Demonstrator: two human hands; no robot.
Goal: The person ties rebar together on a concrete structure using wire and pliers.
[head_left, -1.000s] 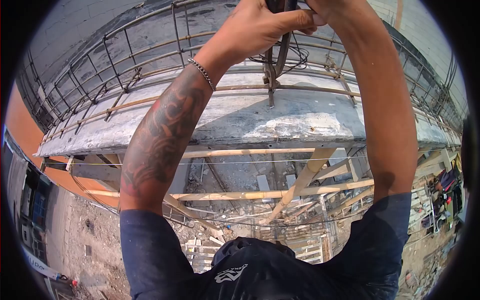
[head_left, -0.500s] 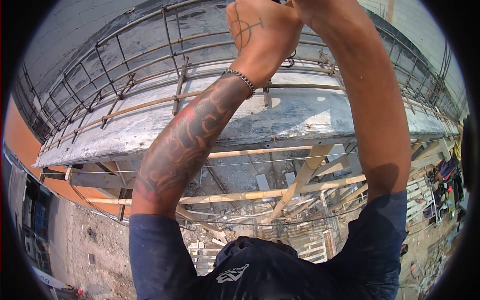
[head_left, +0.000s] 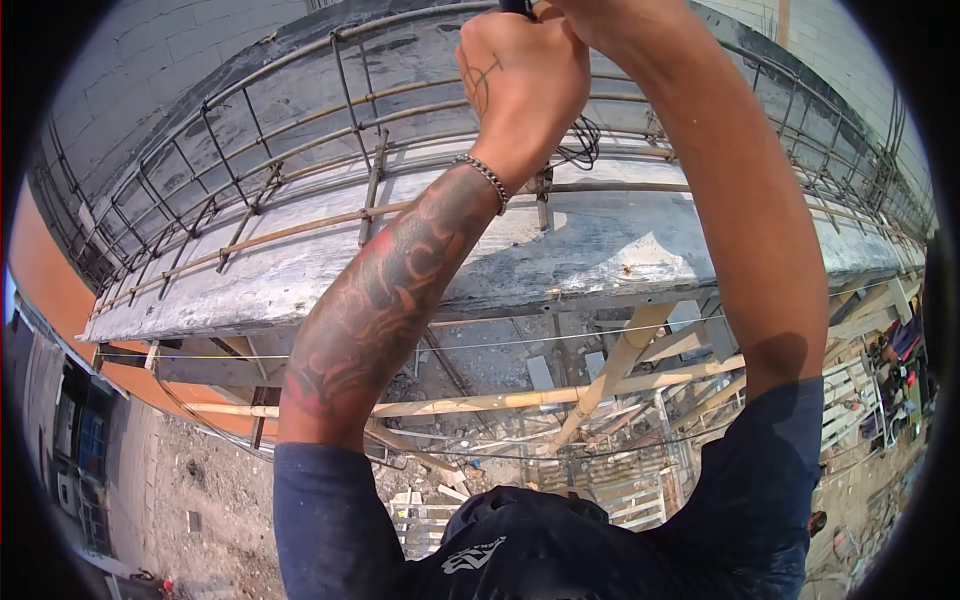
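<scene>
My left hand (head_left: 525, 75) is closed in a fist at the top of the view, raised over the rebar cage (head_left: 350, 110). A small dark piece (head_left: 518, 7) shows at its upper side; I cannot tell what it belongs to. Close against that fist, my right hand (head_left: 595, 18) is mostly cut off by the upper edge, its fingers hidden. Loops of thin dark wire (head_left: 580, 145) hang below the hands, near the cage's lower bars. A metal chain bracelet (head_left: 484, 180) circles my left wrist.
The cage runs along a grey formwork board (head_left: 590, 250). Below its edge, a thin string (head_left: 480, 347) stretches across, with bamboo poles (head_left: 480, 402) beneath. Rubble ground (head_left: 215, 480) lies far below. Block walls (head_left: 150, 60) stand behind, and an orange wall (head_left: 150, 385) is at left.
Both hands sit slightly lower in view, and the scene has shifted a little down and right. More of the wire loops and the dark piece shows. The left fist stays closed.
</scene>
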